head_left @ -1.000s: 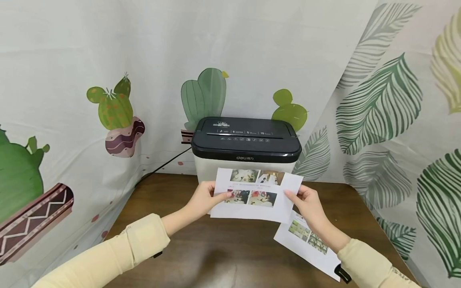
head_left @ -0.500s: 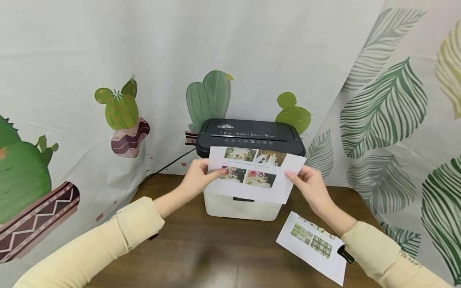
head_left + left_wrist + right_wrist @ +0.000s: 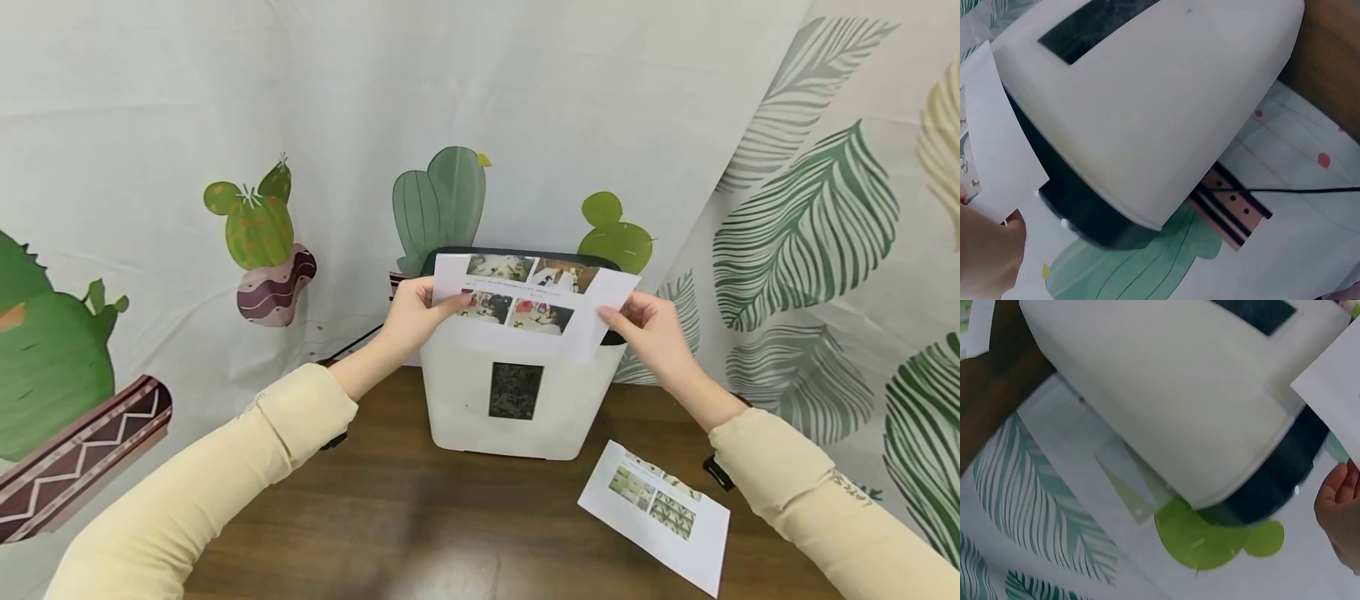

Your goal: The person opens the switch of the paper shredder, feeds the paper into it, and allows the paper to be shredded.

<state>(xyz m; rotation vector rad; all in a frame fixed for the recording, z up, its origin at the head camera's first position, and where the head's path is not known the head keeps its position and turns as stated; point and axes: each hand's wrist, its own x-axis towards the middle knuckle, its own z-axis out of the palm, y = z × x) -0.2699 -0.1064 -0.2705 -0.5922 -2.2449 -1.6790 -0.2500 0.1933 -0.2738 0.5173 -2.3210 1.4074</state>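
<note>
Between both hands a printed sheet of paper (image 3: 517,333) with several colour photos is stretched out in front of the black top of a paper shredder (image 3: 465,392). My left hand (image 3: 420,312) pinches its left edge, thumb on the printed face. At the opposite edge my right hand (image 3: 648,329) pinches it the same way. The sheet covers most of the shredder's lid, so the slot is hidden. In the left wrist view the paper (image 3: 1007,137) overlaps the dark rim of the shredder (image 3: 1135,100); the right wrist view has its corner (image 3: 1329,387) close to that rim.
A second printed sheet (image 3: 656,521) lies on the brown wooden table (image 3: 420,525), right of the shredder. A black cord (image 3: 1297,190) runs off the shredder's left side. Behind stands a white cloth backdrop (image 3: 330,100) printed with cacti and leaves.
Both hands have raised the held sheet from low in front of the shredder to the level of its lid, uncovering the white bin and its dark window. The second sheet stays on the table.
</note>
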